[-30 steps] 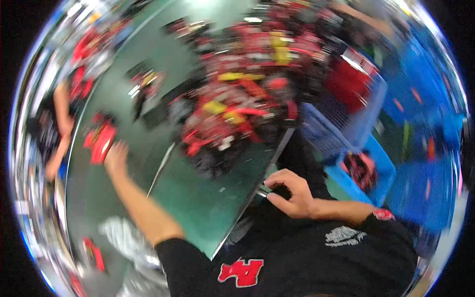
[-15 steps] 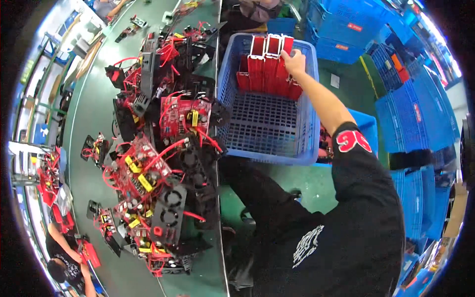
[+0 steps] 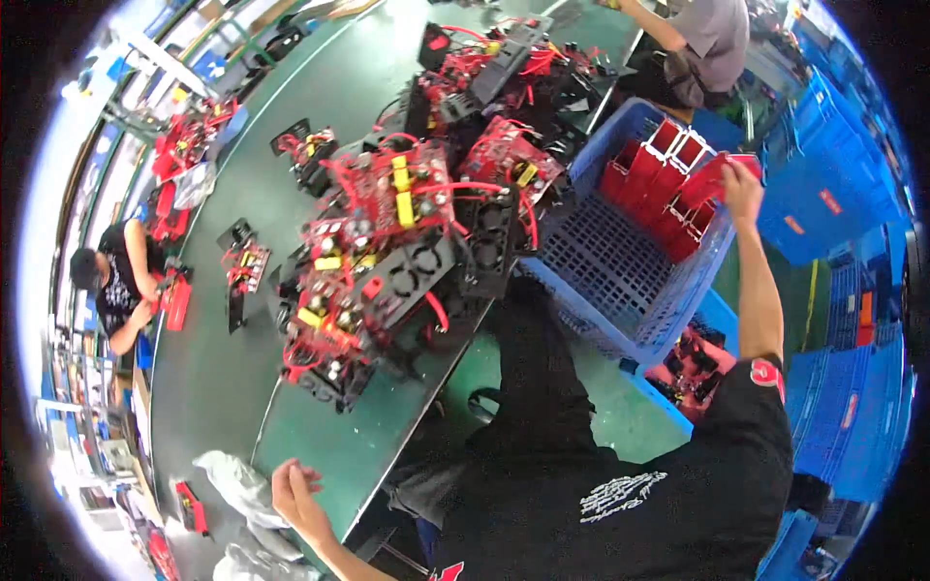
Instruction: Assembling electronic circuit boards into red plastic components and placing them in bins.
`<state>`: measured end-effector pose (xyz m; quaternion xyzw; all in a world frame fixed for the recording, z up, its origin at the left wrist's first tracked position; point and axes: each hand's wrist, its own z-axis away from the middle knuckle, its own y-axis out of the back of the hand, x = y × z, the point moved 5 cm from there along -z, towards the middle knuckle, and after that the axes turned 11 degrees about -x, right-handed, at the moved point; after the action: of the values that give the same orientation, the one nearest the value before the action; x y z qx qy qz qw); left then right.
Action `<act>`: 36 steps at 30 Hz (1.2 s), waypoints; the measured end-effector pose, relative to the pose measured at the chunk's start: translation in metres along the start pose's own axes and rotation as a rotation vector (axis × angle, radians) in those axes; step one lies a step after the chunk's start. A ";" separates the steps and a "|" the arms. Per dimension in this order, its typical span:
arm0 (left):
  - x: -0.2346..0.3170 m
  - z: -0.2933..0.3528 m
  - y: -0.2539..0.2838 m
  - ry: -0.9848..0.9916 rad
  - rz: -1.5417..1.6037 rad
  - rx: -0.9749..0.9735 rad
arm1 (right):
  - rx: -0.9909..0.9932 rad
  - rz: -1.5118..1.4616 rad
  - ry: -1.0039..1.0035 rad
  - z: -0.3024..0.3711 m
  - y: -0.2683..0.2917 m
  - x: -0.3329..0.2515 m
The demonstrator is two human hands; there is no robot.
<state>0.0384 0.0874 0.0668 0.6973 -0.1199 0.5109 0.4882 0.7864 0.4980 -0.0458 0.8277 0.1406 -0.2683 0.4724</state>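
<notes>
My right hand (image 3: 744, 194) reaches over the far right side of a blue plastic basket (image 3: 635, 339). Its fingers are closed on a red housing (image 3: 712, 177), a long, flat-sided piece raised above the basket's rim. Other red housings with pale edges (image 3: 651, 182) stand close together in the basket's far part. My left hand (image 3: 298, 499) hovers by the near part of the green worktable (image 3: 334, 441), fingers loosely curled and apart, holding nothing. A pale plastic bag (image 3: 232, 484) lies beside it.
Red circuit boards with black fans and wires (image 3: 387, 203) are heaped along the table. Below the basket, a blue crate (image 3: 654, 392) holds more red parts. Blue crates (image 3: 823, 184) are stacked at the right. Co-workers sit across the table (image 3: 121, 271) and beyond the basket (image 3: 712, 44).
The view has turned left, so the table and basket appear slanted. My right hand has lifted a red housing up from the basket's row. My left hand has come into view.
</notes>
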 end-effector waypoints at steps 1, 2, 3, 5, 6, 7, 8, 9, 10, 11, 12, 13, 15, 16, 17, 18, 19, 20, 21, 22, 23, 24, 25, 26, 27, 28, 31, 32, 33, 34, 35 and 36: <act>0.012 0.009 0.001 0.004 0.007 0.028 | 0.015 -0.083 -0.015 0.009 0.024 -0.037; 0.022 0.021 -0.001 -0.011 0.081 -0.016 | 0.023 -0.165 -0.020 0.020 0.049 -0.083; 0.031 0.029 -0.008 -0.032 0.154 -0.075 | 0.024 -0.016 0.106 0.042 0.080 -0.138; 0.057 0.030 -0.028 -0.176 0.215 -0.248 | 0.054 0.192 0.492 0.088 0.127 -0.224; 0.061 0.031 -0.038 -0.199 0.232 -0.307 | 0.061 0.236 0.763 0.112 0.137 -0.261; 0.059 0.030 -0.045 -0.196 0.345 -0.339 | 0.025 0.359 1.000 0.136 0.141 -0.301; 0.054 0.028 -0.053 -0.211 0.560 -0.412 | -0.015 0.478 1.240 0.164 0.143 -0.340; 0.051 0.022 -0.059 -0.117 0.812 -0.476 | -0.030 0.463 1.259 0.182 0.142 -0.374; 0.066 0.021 -0.062 -0.130 1.011 -0.627 | -0.040 0.429 1.527 0.213 0.137 -0.411; 0.079 0.025 -0.056 -0.139 1.211 -0.737 | -0.051 0.350 1.818 0.244 0.125 -0.445; 0.079 0.026 -0.042 -0.157 1.394 -0.744 | -0.047 0.258 2.106 0.274 0.118 -0.467; 0.078 0.030 -0.026 -0.193 1.578 -0.756 | -0.197 0.172 2.146 0.294 0.107 -0.481; 0.042 0.029 -0.011 -0.055 1.138 -0.267 | -0.236 0.180 2.364 0.331 0.093 -0.495; 0.026 0.034 0.004 -0.042 0.785 -0.064 | -0.240 0.122 2.407 0.344 0.089 -0.500; 0.019 0.048 0.009 0.011 0.795 -0.168 | -0.318 0.121 2.430 0.357 0.083 -0.501; 0.019 0.056 0.005 0.065 0.813 -0.288 | -0.406 0.137 2.443 0.368 0.068 -0.500; 0.007 0.063 0.011 0.030 0.902 -0.325 | -0.374 0.062 2.503 0.380 0.072 -0.510; -0.024 0.069 0.017 0.054 0.968 -0.282 | -0.383 0.019 2.539 0.388 0.081 -0.529; -0.040 0.078 0.020 0.033 1.128 -0.187 | -0.987 0.002 2.142 0.387 0.080 -0.564; -0.047 0.086 0.018 0.004 1.284 -0.088 | -1.490 0.015 1.644 0.387 0.070 -0.578; -0.051 0.092 0.020 0.018 1.338 -0.017 | -0.710 -0.427 1.785 0.376 0.071 -0.555; -0.057 0.097 0.015 0.026 1.344 0.019 | -1.012 -0.715 1.415 0.373 0.041 -0.535; -0.059 0.096 0.010 -0.024 1.341 0.019 | -1.325 -0.896 1.099 0.390 0.025 -0.528; -0.057 0.090 0.003 -0.075 1.353 -0.018 | -1.575 -1.025 0.721 0.405 0.018 -0.526; -0.053 0.090 0.001 -0.081 1.366 -0.019 | -1.739 -0.915 0.546 0.412 0.018 -0.531; -0.056 0.089 -0.002 -0.067 1.370 -0.018 | -1.553 -0.985 0.814 0.422 0.002 -0.536; -0.077 0.083 0.011 -0.008 0.506 0.168 | -1.471 -0.957 0.777 0.431 -0.004 -0.537; -0.081 0.084 0.009 -0.002 0.512 0.159 | -1.395 -0.917 0.824 0.430 -0.003 -0.538; -0.054 0.081 0.017 -0.039 0.285 0.222 | -1.318 -0.871 0.874 0.427 -0.004 -0.537; -0.034 0.082 0.024 -0.073 0.049 0.289 | -1.325 -0.865 0.872 0.427 -0.006 -0.536; -0.034 0.079 0.022 -0.034 0.110 0.265 | -1.327 -0.881 0.860 0.426 -0.009 -0.533; -0.033 0.077 0.021 -0.027 0.112 0.268 | -1.330 -0.899 0.852 0.427 -0.014 -0.531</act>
<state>0.0557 0.0046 0.0511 0.7554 -0.0959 0.5394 0.3595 0.2131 0.1503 0.0764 0.2804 0.7390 0.0377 0.6114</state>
